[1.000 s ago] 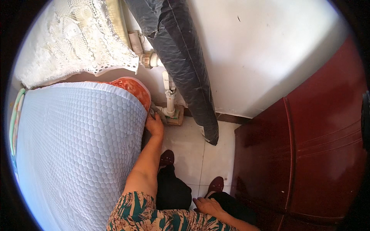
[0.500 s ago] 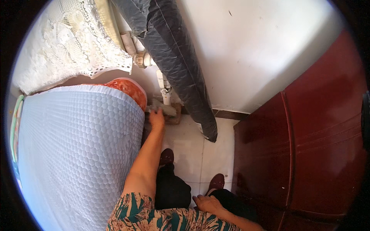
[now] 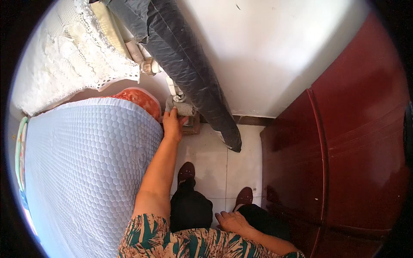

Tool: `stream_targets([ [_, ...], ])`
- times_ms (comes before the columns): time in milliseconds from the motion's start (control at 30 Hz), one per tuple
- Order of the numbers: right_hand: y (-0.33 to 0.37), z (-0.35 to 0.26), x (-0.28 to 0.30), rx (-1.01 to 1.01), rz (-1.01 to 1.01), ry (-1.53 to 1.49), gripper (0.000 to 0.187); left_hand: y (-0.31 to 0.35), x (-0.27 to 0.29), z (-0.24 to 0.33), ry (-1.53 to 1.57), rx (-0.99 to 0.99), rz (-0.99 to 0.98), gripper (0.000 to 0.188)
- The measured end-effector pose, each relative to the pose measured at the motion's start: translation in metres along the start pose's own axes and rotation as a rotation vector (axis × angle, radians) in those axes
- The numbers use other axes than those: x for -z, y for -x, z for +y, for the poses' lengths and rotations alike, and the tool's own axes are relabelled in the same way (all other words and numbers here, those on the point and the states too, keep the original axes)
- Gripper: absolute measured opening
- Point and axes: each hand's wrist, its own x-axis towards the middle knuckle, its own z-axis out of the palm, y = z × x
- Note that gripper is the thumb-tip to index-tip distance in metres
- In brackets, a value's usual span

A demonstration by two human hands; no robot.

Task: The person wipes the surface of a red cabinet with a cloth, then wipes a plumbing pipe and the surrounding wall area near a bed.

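Observation:
My left hand [image 3: 173,125] reaches down into the corner past the bed and grips a grey cloth [image 3: 186,109], its fingers closed on one end. The cloth lies against the foot of a white pipe [image 3: 174,88], over a brown block-like base [image 3: 192,127]. My right hand [image 3: 232,223] rests by my right knee, holding nothing, with its fingers stretched and slightly apart.
A long roll in black plastic [image 3: 193,73] leans in the corner. On the left is a bed with a pale blue quilted cover [image 3: 99,150] and an orange-red cushion-like thing [image 3: 137,99]. White lace [image 3: 73,56] hangs above. A dark red cabinet [image 3: 292,159] stands right.
My left hand has moved slightly up and left and gripped the cloth, which now sits higher against the pipe. My right hand has barely moved. The view has shifted a little.

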Motion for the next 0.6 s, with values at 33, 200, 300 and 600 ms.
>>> stream_targets([
  [33, 0.0, -0.001, -0.002, 0.004, 0.023, -0.001, 0.046, -0.001, 0.003, -0.004, -0.083, -0.012, 0.019, 0.025],
  [200, 0.004, -0.003, 0.006, -0.008, 0.032, -0.033, 0.044, -0.009, 0.015, -0.018, -0.365, 0.055, 0.109, 0.03],
  [300, 0.004, -0.002, 0.007, -0.016, 0.018, -0.037, 0.042, -0.014, 0.024, -0.017, -0.519, -0.06, 0.26, 0.032],
  [600, 0.006, -0.007, 0.009, -0.015, 0.063, -0.036, 0.035, -0.017, 0.023, -0.026, -0.131, 0.204, 0.107, 0.031],
])
